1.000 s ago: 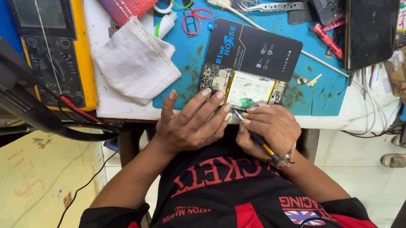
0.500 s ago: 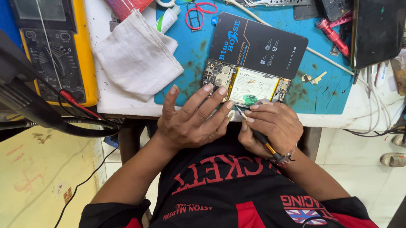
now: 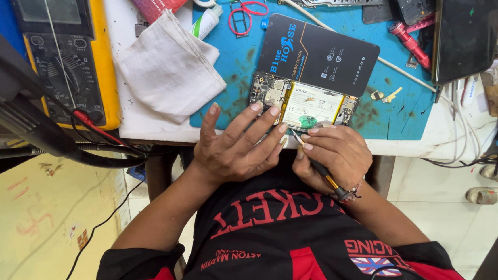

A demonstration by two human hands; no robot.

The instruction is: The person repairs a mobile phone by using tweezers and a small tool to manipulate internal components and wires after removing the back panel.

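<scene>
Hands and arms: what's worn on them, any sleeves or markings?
Both hands bare, no gloves. Left hand: forearm bare up to a black short sleeve with red trim. Right hand: thin beaded bracelet at the wrist, matching black-and-red sleeve with a flag patch.

A white table (image 3: 144, 126) carries a blue mat (image 3: 244, 59), white cloth (image 3: 167, 67) and yellow multimeter (image 3: 68, 59).

A white tabletop (image 3: 144, 126) stands over a floor of pale, glossy tiles (image 3: 438, 215), its edge bare along the near side. A blue work mat (image 3: 238, 54) covers much of its surface. Left of it the floor looks yellowish (image 3: 47, 227), marked with faint red smears, and a thin black cable (image 3: 88, 242) trails across it. A pair of sandals (image 3: 491, 186) lies on the tiles at right. Light is even and bright.
</scene>
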